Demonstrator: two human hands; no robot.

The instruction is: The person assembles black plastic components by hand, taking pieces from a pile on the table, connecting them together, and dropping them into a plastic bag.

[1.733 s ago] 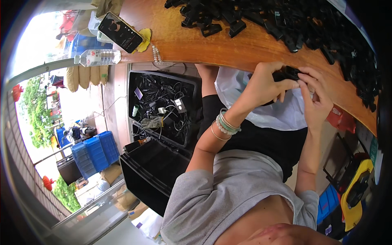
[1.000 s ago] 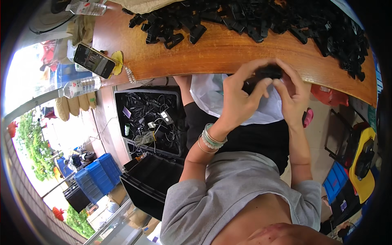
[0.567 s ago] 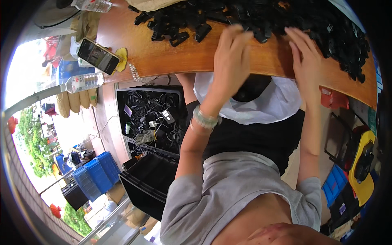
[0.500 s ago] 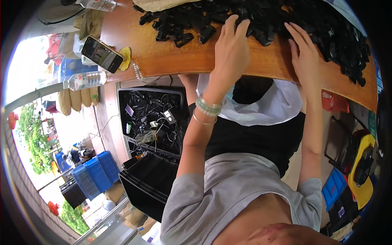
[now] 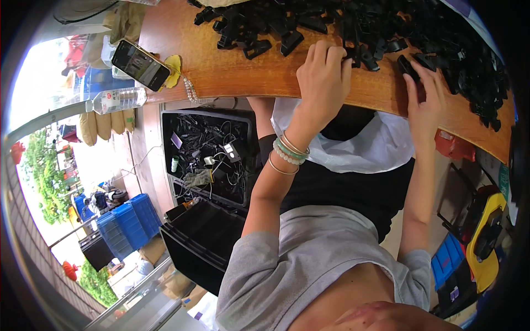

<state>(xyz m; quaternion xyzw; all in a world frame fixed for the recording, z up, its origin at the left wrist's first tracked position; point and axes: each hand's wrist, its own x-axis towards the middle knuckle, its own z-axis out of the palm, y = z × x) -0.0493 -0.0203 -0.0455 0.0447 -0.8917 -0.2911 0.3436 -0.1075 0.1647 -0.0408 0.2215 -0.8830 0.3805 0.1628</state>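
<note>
A large heap of small black plastic pieces [image 5: 386, 22] covers the far side of the wooden table [image 5: 232, 77]. My left hand [image 5: 326, 77], with bangles at the wrist, is closed at the heap's near edge. A dark piece shows at its thumb and fingertips, partly hidden. To the right, my right hand [image 5: 428, 96] has its thumb and fingers on a black plastic piece [image 5: 407, 67], just in front of the pile. A white bag [image 5: 381, 146] with something black in it lies open over my lap, below the table edge.
A phone [image 5: 141, 64], a yellow leaf-shaped thing [image 5: 173, 71], a bead string [image 5: 189, 89] and a plastic bottle [image 5: 116, 101] are at the table's left end. Below stands a black crate [image 5: 251, 132] of cables and chargers. A yellow and black thing [image 5: 486, 243] is at lower right.
Both hands have drawn back toward the near table edge and slightly right. My right hand's fingers, earlier spread beside the heap, now meet a black piece. The whole view has shifted a little.
</note>
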